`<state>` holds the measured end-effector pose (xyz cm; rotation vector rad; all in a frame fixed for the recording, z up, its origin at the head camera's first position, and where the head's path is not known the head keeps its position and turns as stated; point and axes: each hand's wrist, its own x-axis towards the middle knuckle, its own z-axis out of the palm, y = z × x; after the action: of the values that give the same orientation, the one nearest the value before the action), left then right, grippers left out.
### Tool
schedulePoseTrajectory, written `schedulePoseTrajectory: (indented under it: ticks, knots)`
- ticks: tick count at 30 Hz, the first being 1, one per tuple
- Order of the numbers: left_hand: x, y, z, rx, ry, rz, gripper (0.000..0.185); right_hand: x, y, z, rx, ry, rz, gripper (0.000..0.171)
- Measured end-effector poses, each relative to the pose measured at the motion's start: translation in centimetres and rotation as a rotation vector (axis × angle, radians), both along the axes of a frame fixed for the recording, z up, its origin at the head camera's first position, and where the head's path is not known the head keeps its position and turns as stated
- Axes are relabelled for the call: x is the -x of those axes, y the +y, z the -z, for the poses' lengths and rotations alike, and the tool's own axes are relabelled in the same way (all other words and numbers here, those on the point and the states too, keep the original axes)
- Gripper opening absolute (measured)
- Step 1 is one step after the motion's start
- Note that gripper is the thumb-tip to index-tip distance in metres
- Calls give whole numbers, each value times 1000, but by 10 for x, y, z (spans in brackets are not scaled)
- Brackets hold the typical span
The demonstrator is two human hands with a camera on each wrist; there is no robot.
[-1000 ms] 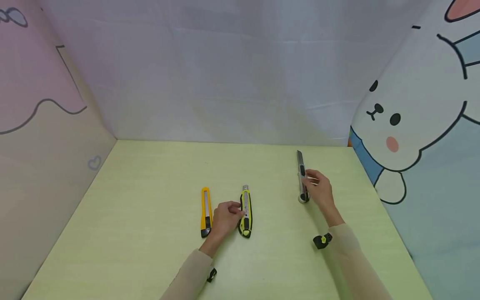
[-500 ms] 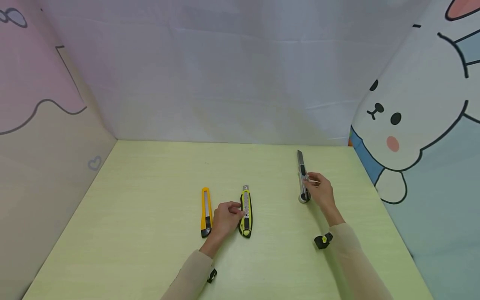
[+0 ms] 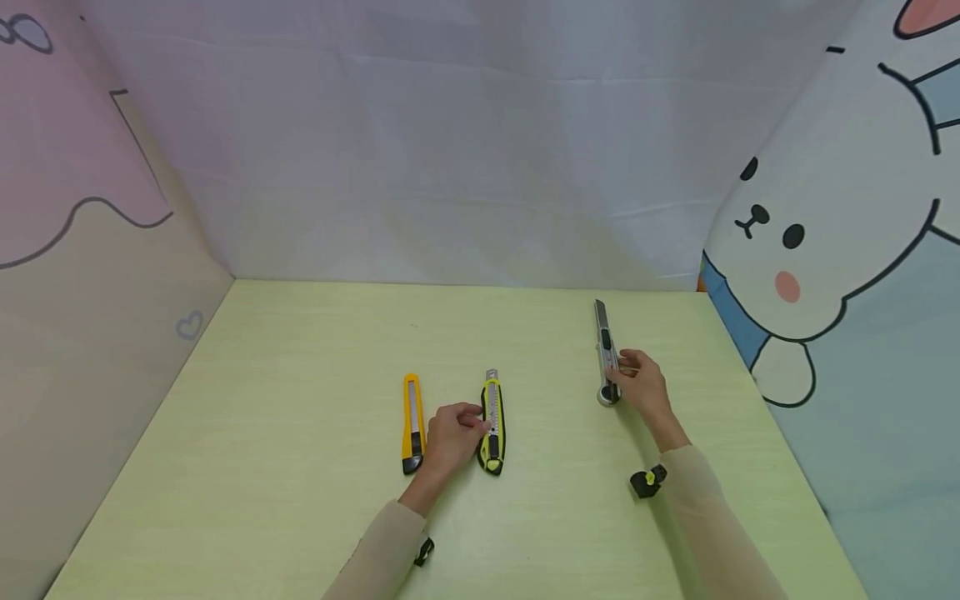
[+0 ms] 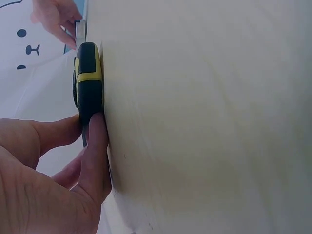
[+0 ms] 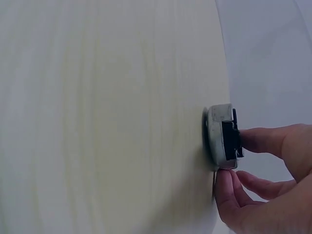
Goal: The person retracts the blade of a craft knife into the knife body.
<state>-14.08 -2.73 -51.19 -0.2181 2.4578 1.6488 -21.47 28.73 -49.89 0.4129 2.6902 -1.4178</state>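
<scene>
Just left of the table's centre, my left hand pinches the edge of a yellow-green and black utility knife, thumb on top and fingers at its side. The left wrist view shows this knife end-on, lying flat. Farther right, my right hand pinches a silver utility knife along its right side. In the right wrist view, the thumb meets the black part of the silver knife and fingertips sit under its edge. A third utility knife, orange-yellow with a black end, lies beside my left hand.
All three knives lie on a pale yellow-green table. A white cloth wall rises at the back edge, and printed cloth panels stand on both sides, the right one with a cartoon rabbit. Small black devices sit at both wrists.
My right hand has slid slightly toward me along the silver utility knife's side. My left hand and the other two knives have stayed in place.
</scene>
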Motion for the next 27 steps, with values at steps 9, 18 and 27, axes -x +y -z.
schedulePoseTrajectory:
  ticks: [9, 18, 27]
  knots:
    - [0, 0, 0, 0, 1, 9, 25, 1, -3, -4, -79, -11, -30, 50]
    - [0, 0, -3, 9, 6, 8, 25, 1, -6, -7, -81, -37, -28, 52]
    - [0, -1, -1, 0, 23, 12, 24, 4, -5, -8, -89, -31, -30, 54]
